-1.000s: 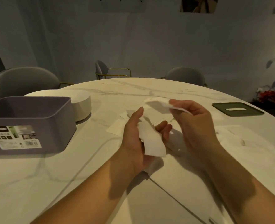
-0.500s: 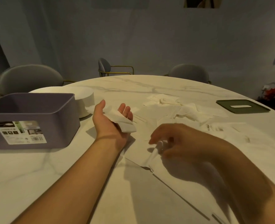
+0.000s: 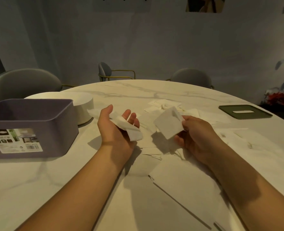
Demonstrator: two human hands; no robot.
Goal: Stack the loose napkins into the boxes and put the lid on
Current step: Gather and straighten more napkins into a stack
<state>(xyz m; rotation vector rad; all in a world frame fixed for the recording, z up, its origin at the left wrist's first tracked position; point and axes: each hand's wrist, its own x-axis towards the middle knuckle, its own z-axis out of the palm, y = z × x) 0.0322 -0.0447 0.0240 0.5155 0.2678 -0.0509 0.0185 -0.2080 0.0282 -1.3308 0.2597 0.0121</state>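
My left hand (image 3: 116, 130) lies palm up over the table with a small stack of white napkins (image 3: 129, 129) across its straight fingers. My right hand (image 3: 194, 135) pinches one folded white napkin (image 3: 168, 125) and holds it upright just right of the left hand. A purple box (image 3: 29, 127) with a label on its front stands open at the left. A dark green lid (image 3: 245, 111) with a slot lies flat at the right. More loose napkins (image 3: 164, 105) are scattered on the marble table (image 3: 38, 189) behind and under my hands.
A white round container (image 3: 84, 110) sits behind the purple box. Large white sheets (image 3: 179, 184) lie at the near edge under my right forearm. Grey chairs (image 3: 24, 84) stand around the far side of the table.
My right hand has lifted a folded napkin off the table and raised it toward the left hand. The left hand keeps its stack and has shifted slightly right.
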